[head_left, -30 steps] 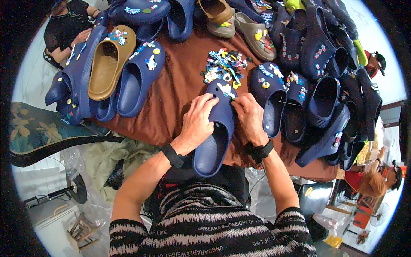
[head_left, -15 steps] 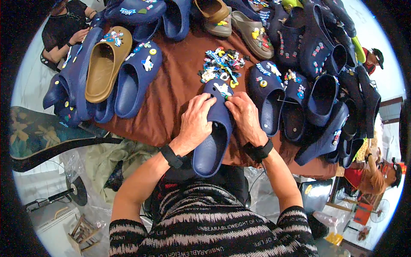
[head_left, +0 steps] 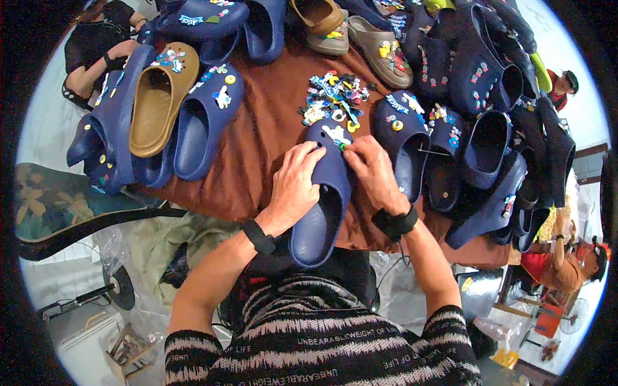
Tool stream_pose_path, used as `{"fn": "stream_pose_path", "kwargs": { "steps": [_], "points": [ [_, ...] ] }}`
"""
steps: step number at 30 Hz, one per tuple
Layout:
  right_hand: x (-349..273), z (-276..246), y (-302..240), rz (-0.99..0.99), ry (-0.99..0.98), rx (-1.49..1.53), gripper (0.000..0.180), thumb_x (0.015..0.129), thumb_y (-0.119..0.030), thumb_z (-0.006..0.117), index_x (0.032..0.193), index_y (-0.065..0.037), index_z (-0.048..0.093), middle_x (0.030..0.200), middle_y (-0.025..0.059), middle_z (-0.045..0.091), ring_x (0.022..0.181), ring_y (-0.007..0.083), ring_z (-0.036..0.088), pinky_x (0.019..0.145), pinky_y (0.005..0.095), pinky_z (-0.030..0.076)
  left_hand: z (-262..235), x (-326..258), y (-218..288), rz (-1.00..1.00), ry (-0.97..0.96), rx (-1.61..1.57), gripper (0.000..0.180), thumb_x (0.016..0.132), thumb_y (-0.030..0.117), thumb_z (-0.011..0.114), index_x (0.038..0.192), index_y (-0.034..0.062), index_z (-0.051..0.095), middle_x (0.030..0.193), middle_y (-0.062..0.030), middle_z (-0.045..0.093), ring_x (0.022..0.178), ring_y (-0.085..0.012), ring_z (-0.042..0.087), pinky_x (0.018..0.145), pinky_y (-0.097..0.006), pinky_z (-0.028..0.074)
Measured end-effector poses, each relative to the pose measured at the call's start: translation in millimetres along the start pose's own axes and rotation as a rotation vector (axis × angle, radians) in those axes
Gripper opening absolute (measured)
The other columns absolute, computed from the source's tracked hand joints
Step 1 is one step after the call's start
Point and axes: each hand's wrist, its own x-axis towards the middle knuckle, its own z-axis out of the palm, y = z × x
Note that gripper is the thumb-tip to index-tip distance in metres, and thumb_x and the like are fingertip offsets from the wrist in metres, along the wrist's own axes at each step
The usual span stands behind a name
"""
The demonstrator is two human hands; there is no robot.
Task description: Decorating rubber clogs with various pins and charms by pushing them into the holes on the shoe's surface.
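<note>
While my left hand (head_left: 293,188) holds the blue clog (head_left: 334,172) at the edge of the brown cloth (head_left: 257,122), I pinch a small green bit (head_left: 342,147) near a white charm (head_left: 335,134) with my right hand (head_left: 376,170).

The left hand (head_left: 291,188) grips a blue clog (head_left: 314,233).

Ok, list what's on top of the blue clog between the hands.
On the blue clog: a white charm, and a small green piece at the right hand. The left hand covers some; anything beneath is hidden.
</note>
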Motion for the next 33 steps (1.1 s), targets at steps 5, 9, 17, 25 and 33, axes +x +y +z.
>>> {"fn": "stream_pose_path", "kwargs": {
  "steps": [5,9,17,25,33],
  "points": [
    [59.2,-9.5,13.5,0.081,0.070,-0.074,0.017,0.092,-0.015,0.063,0.092,0.001,0.068,0.090,0.0244,0.068,0.088,0.0426,0.066,0.077,0.0476,0.053,1.5,-0.1,-2.9,-0.005,0.011,-0.025,0.064,0.066,-0.009,0.056,0.129,0.0040,0.058,0.138,-0.0154,0.053,0.129,-0.0388,0.049,0.111,-0.047,0.042],
    [107.0,4.2,47.7,0.114,0.098,-0.209,0.019,0.092,-0.016,0.059,0.096,0.000,0.069,0.096,0.0269,0.069,0.095,0.0449,0.067,0.082,0.0520,0.052,0.0,0.5,-1.8,-0.021,0.013,-0.011,0.064,0.066,-0.009,0.056,0.129,0.0041,0.059,0.137,-0.0151,0.053,0.130,-0.0387,0.049,0.110,-0.047,0.042],
    [137.8,19.7,67.9,0.238,0.029,-0.554,0.029,0.089,-0.025,0.066,0.111,-0.006,0.069,0.109,0.0187,0.069,0.103,0.0386,0.067,0.087,0.0495,0.053,2.2,-0.6,-4.3,-0.002,0.044,-0.035,0.062,0.067,-0.008,0.058,0.127,0.0034,0.060,0.136,-0.0163,0.054,0.130,-0.0388,0.049,0.110,-0.047,0.043],
    [132.0,31.3,73.7,0.124,0.184,-0.387,0.023,0.084,-0.013,0.070,0.106,-0.008,0.069,0.108,0.0181,0.067,0.096,0.0395,0.067,0.082,0.0492,0.053,-0.4,-0.8,-2.8,-0.008,0.033,-0.024,0.063,0.066,-0.009,0.058,0.127,0.0030,0.059,0.136,-0.0169,0.054,0.131,-0.0395,0.048,0.110,-0.048,0.043],
    [102.0,4.6,54.7,0.441,-0.112,0.822,0.018,0.097,-0.019,0.068,0.110,-0.007,0.064,0.094,-0.0015,0.066,0.081,0.0100,0.064,0.070,0.0247,0.052,1.5,-0.9,-3.1,-0.004,0.042,-0.043,0.063,0.066,-0.010,0.056,0.127,0.0038,0.059,0.136,-0.0166,0.054,0.129,-0.0397,0.049,0.110,-0.048,0.042]
  ]
}}
